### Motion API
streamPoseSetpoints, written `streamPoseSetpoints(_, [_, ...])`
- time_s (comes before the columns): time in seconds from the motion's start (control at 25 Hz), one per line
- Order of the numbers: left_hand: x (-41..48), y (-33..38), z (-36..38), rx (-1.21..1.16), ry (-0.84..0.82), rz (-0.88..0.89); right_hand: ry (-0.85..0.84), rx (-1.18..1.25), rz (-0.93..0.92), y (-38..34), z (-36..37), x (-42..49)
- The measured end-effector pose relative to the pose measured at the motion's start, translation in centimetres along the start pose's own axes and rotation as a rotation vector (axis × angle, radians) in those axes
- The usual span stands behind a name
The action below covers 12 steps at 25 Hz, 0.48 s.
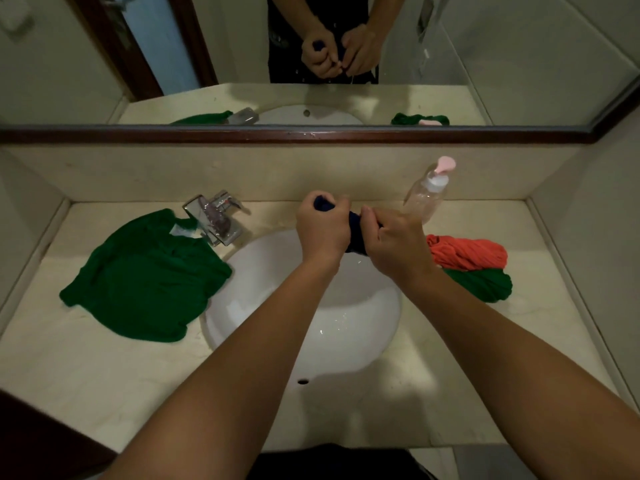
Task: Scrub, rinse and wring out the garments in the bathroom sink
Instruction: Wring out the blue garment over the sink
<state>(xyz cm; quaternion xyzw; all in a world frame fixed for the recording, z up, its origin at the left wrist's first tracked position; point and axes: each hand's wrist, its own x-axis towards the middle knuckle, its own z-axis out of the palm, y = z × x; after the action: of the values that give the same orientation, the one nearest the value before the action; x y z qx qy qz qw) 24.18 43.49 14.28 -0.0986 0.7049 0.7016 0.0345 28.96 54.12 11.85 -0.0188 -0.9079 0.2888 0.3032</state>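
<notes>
Curling tight, the fingers (341,206) of the left hand (320,232) wrap one end of the navy cloth (356,233), and a dark nub of it pokes out above the fist. The right hand (398,245) clamps the other end, thumb and fingers closed round it, so I see only a short twisted stretch between the two fists. Both grips are full and narrow, with nothing loose. The cloth is held in the air over the far side of the sink (249,289), touching no porcelain that I can make out, and the mirror (519,64) shows the two fists pressed close together. From my seat I judge this to be the wringing step for this piece. Wet fabric like this should be soft, limp and heavier than it looks, perhaps slick with water or soap, but not fragile. I would take it at the ends of the roll, fists close, and turn them opposite ways so the water falls into the bowl. Whether it is dripping I cannot tell. On the counter (104,368) to the right, a red cloth (467,252) and a green cloth (485,285) lie twisted and touching, likely done, with a pump bottle (427,195) behind them by the wall. To the left a green shirt (149,275) lies spread flat, its edge reaching the sink rim, just beside the tap (214,216).
</notes>
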Motion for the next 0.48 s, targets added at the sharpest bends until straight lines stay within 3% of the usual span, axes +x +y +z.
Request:
streamPoseSetpoints(0.16, [-1.3,-1.1,1.8,0.001,-0.086,0.043,-0.141,-0.002,0.228,2.1,-1.8,-0.9])
streamPoseSetpoints(0.28, [-3.0,-2.3,3.6,-0.088,-0.197,-0.031,-0.235,0.093,0.481,4.3,-4.3,-1.2])
streamPoseSetpoints(0.48, [-5.6,-4.6,8.9,-0.105,-0.282,-0.07,-0.184,0.353,0.774,9.9,-8.3,-3.3])
